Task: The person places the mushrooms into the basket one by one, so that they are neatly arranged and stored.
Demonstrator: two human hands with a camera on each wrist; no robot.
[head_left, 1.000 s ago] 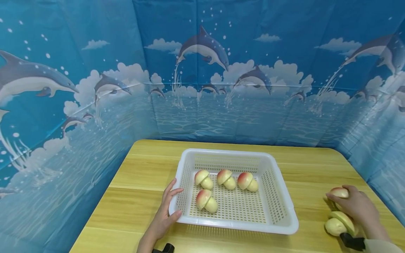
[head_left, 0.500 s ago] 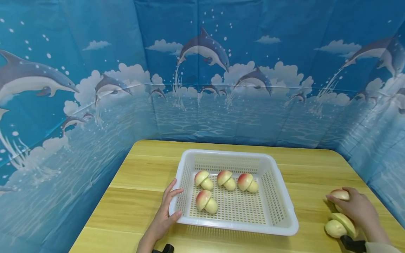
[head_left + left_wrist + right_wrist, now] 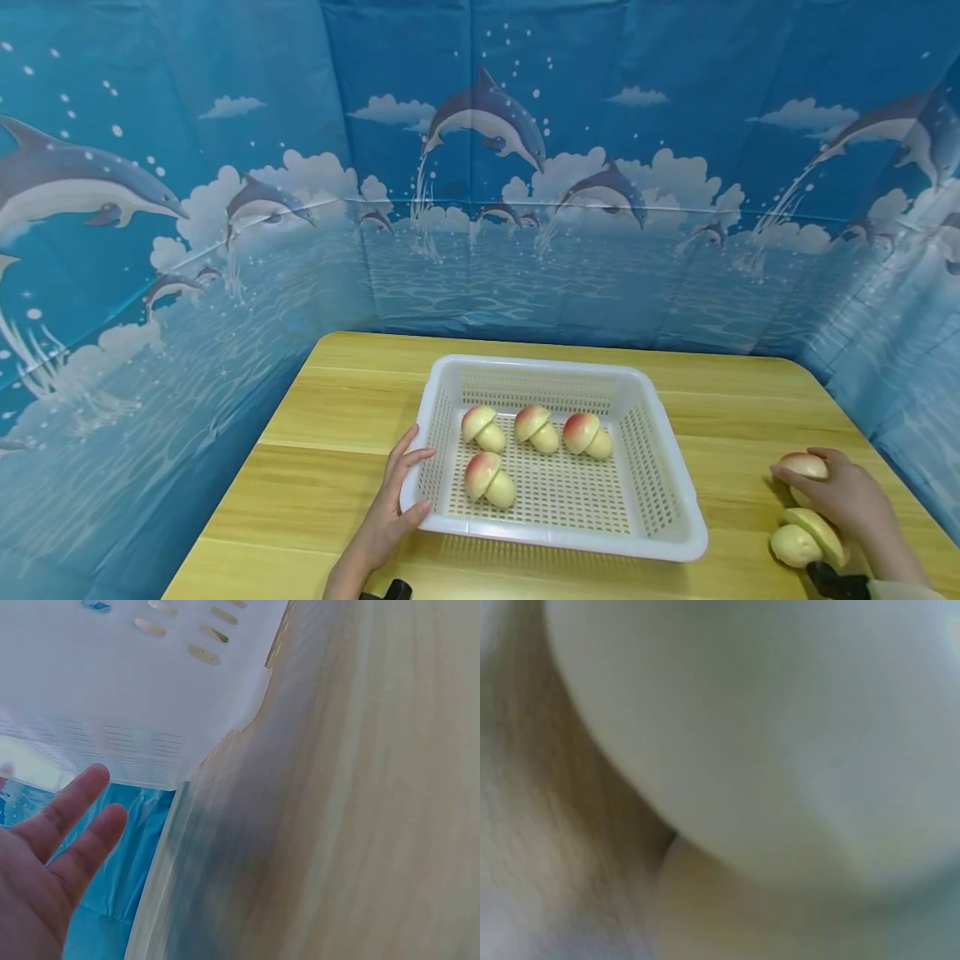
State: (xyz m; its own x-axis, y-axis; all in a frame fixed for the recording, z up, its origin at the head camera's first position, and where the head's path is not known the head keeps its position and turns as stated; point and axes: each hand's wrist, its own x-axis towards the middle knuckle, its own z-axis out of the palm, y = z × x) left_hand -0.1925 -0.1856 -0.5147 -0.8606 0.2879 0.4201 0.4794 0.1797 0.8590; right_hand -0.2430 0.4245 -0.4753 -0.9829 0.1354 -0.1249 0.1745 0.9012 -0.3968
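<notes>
A white perforated plastic basket [image 3: 585, 546] stands on the table, with several toy mushrooms [image 3: 536, 427] inside, their caps red and yellow, their stems pale. My left hand [image 3: 382, 517] lies at its left front corner, thumb and index finger straight over the rim. Two fingers [image 3: 86, 840] stretch out below the basket's rim in the left wrist view. At the table's right, my right hand [image 3: 855, 496] holds another mushroom [image 3: 804, 464] by its cap between thumb and fingers. A further mushroom [image 3: 798, 543] lies beside that wrist; blurred pale round surfaces [image 3: 727, 735] fill most of the right wrist view.
The yellow wood-grain table [image 3: 300, 467] has rounded far corners. A blue dolphin-print curtain [image 3: 480, 267] hangs close behind it and along both sides. Black wrist straps [image 3: 836, 581] show near the front edge of the head view.
The right hand stays on its mushroom with barely any shift. The left hand and the basket hold their places; the head view itself has drifted very slightly.
</notes>
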